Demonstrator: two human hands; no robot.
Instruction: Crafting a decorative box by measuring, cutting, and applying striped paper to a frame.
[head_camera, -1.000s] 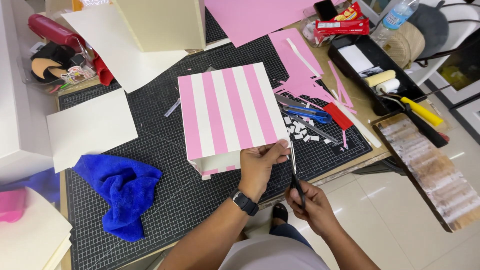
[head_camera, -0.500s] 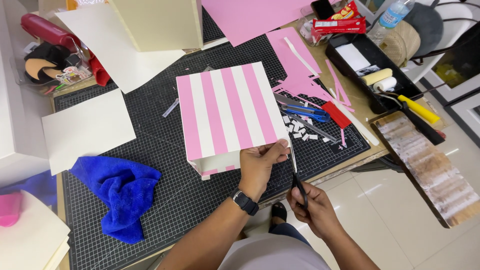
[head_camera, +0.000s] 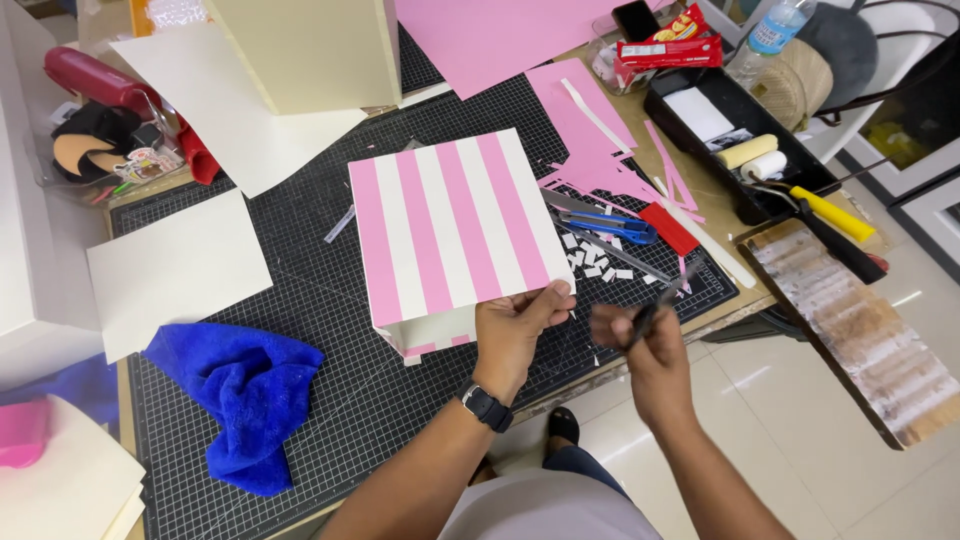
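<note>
The pink-and-white striped box (head_camera: 450, 235) rests on the black cutting mat (head_camera: 300, 250) of the worktop, its striped face up; the stripes run away from the person, slightly tilted. The left hand (head_camera: 512, 330) pinches the box's near right corner, thumb on top, grip clamped on the edge. The right hand (head_camera: 645, 345) is closed around a slim dark tool (head_camera: 655, 305), blurred, just beside that corner. The box looks like light, fairly stiff card, easily dented; edges and corners seem the safest hold. A blue cloth (head_camera: 245, 395) lies to the left.
</note>
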